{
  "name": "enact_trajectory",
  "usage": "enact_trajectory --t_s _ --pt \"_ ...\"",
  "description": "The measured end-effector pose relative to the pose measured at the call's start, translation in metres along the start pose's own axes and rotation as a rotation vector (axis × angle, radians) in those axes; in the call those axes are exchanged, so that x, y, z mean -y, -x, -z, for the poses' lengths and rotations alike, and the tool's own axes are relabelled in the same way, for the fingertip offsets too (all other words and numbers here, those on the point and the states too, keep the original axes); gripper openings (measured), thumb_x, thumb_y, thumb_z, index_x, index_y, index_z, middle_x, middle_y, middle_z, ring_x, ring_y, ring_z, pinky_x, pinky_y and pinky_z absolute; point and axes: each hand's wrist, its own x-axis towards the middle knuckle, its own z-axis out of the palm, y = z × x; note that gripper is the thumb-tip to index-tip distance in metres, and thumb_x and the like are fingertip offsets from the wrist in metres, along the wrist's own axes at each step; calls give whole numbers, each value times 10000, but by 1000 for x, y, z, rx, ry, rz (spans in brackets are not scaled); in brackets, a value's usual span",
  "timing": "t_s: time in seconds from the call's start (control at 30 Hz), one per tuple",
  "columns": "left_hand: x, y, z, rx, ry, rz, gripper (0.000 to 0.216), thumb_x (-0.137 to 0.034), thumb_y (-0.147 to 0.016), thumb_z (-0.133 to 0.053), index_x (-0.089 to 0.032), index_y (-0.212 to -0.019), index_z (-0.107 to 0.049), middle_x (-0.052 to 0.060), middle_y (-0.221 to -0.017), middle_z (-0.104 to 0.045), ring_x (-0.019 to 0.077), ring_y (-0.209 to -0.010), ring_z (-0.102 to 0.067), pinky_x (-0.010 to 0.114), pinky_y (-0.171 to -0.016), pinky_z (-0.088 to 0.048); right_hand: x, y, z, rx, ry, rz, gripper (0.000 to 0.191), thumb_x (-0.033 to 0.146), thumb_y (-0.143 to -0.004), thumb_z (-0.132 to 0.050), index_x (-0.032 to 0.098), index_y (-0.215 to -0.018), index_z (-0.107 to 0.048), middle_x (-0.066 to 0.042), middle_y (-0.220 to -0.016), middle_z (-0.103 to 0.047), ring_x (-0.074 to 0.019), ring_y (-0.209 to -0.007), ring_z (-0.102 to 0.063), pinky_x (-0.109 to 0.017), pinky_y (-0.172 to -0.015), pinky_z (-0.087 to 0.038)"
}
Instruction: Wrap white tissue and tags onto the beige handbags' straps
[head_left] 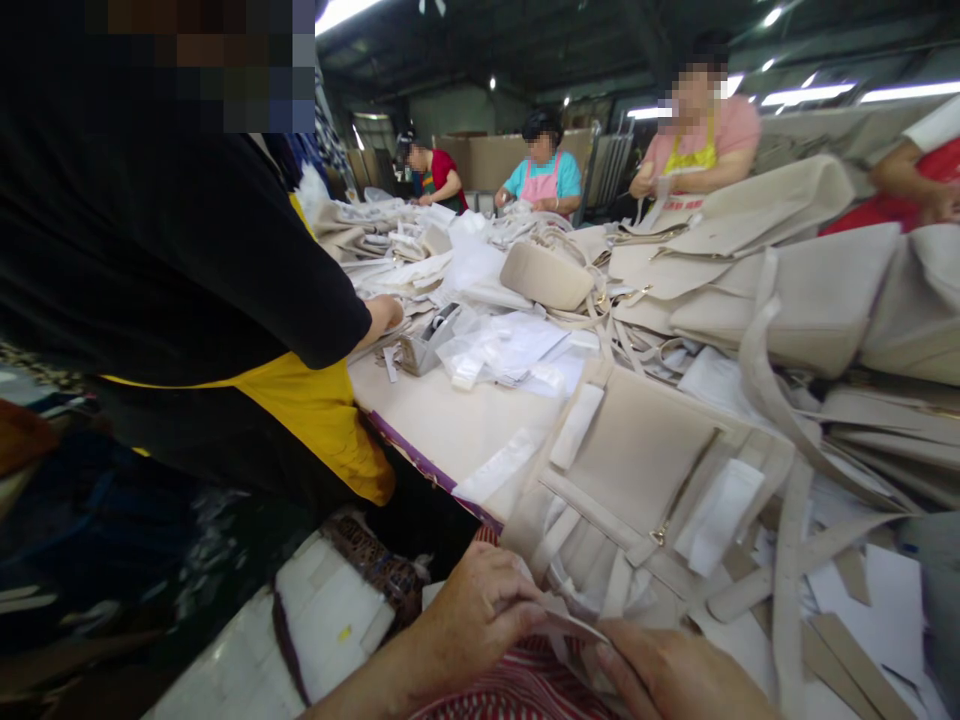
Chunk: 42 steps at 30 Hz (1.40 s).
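Note:
A beige handbag [637,425] lies in front of me at the table edge, with a zipper and white wrapping strips on it. Below it, a beige strap [571,622] stretches between my two hands. My left hand [480,608] pinches the strap's left end, fingers curled round it. My right hand [667,665] grips the other end, thumb and fingers pressed together near the bottom edge of the view. The lower part of the strap is hidden by my hands.
A co-worker in black with a yellow apron [322,430] stands close on the left. Stacked beige bags [787,290] fill the right side. White paper sheets [510,345] lie mid-table; loose beige pieces [847,650] are at lower right. Several people work across the table.

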Motion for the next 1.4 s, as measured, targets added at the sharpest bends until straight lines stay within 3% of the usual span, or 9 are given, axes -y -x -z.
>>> enact_trajectory --t_s 0.17,0.3,0.43,0.67,0.9,1.1,1.2,1.3,1.4 --pt "-2 6 -2 81 8 37 158 -210 -853 -515 -189 -824 -668 -17 -787 -677 107 -794 -587 228 -814 -337 24 -12 8 -50 -6 27 287 332 -846 -371 224 -856 -636 -77 -817 -716 -254 -737 -674 -270 -568 -410" --pt "17 25 17 -10 3 252 205 -283 -870 -481 -185 -800 -647 -25 -764 -656 102 -735 -560 197 -680 -355 5 -7 13 -66 -312 125 246 345 -816 -444 244 -952 -623 -43 -909 -701 -199 -824 -639 -241 -683 -425" --pt "30 50 38 -41 -51 334 232 -311 -880 -457 -186 -801 -636 -26 -749 -645 103 -729 -554 206 -700 -346 -7 -14 2 26 -501 149 216 329 -825 -430 225 -846 -618 -6 -790 -682 -146 -721 -602 -204 -621 -401" --pt "10 71 30 38 -145 265 214 -296 -878 -439 -190 -785 -599 -7 -774 -624 126 -759 -537 218 -711 -348 64 -46 -19 -57 -370 196 80 231 -718 -532 186 -682 -587 17 -648 -621 -111 -609 -531 -218 -543 -293" --pt "33 131 75 -49 -103 557 326 -427 -885 -380 -200 -772 -584 -18 -740 -608 128 -723 -548 196 -677 -375 60 -38 -30 85 -659 218 200 323 -811 -497 186 -718 -608 48 -633 -581 -76 -605 -496 -164 -515 -307" --pt "13 133 44 -16 -113 499 306 -383 -885 -375 -202 -754 -584 -6 -762 -614 139 -754 -548 201 -688 -375 106 -51 -41 -146 -374 393 188 286 -800 -512 177 -661 -579 36 -627 -586 -67 -562 -451 -209 -526 -260" --pt "13 135 37 -102 -64 494 303 -377 -887 -370 -194 -747 -566 -11 -736 -603 131 -723 -541 193 -667 -381 100 -46 -38 -71 -340 430 214 320 -803 -518 175 -653 -565 48 -603 -555 -62 -537 -421 -211 -492 -236" --pt "22 149 48 -154 -26 568 306 -394 -889 -366 -195 -739 -544 -25 -696 -584 124 -689 -543 186 -645 -383 80 -38 -38 52 -442 363 250 347 -841 -481 180 -683 -580 57 -612 -556 -62 -562 -457 -180 -488 -264" --pt "24 154 49 -125 -59 582 279 -377 -882 -379 -202 -745 -548 -18 -712 -592 137 -713 -548 200 -657 -382 83 -39 -40 -51 -407 311 279 315 -863 -451 171 -663 -582 39 -628 -582 -73 -589 -487 -189 -548 -299"
